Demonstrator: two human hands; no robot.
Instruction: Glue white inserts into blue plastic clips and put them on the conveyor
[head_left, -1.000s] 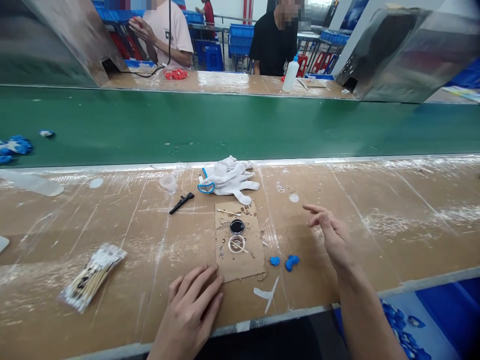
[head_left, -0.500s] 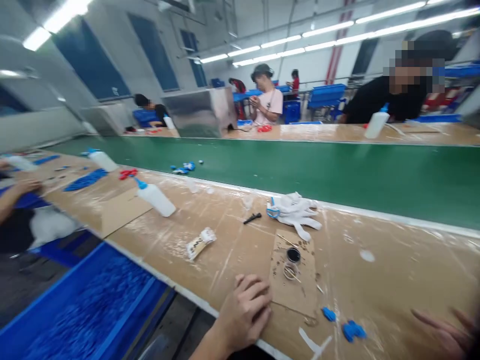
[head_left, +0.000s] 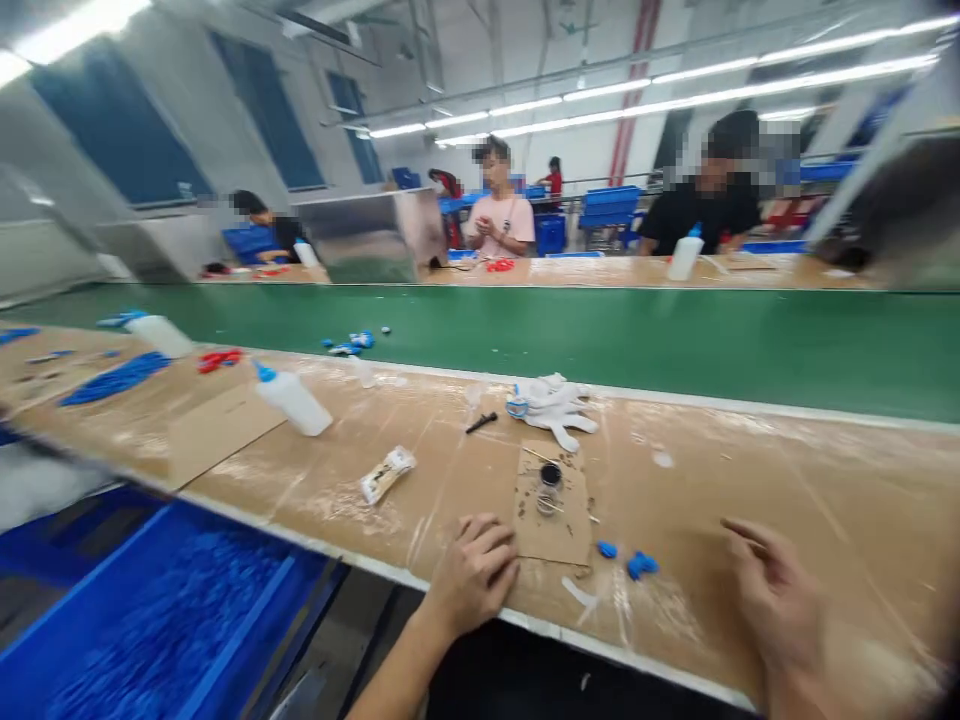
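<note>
Strip lights (head_left: 562, 105) hang over a workshop, and co-workers sit beyond a green belt (head_left: 480, 325). On the near side runs a brown bench (head_left: 690, 470) under shiny clear film. The left hand (head_left: 480, 560) rests palm down near the front edge, fingers loosely bent and not clenched, just beside the left edge of a card (head_left: 551, 545); whether they touch cannot be told. The card is plain brown, roughly rectangular and spotted with dark stains. On it stand a small cup (head_left: 550, 474) filled with something near black and, directly in front, a clear cup (head_left: 546, 502) with a thin stick across it. Another stick (head_left: 540, 455) lies near the card's far edge.

Right of the card lie two bright blue pieces, a small rounded one (head_left: 607, 550) and a larger, lumpy one (head_left: 643, 566). Farther right, well apart from them, the right hand (head_left: 772, 590) is loosely open, forefinger reaching forward, with nothing visible in its grasp; its outline is blurred. White gloves (head_left: 555, 405) with blue trim lie behind the card.
</note>
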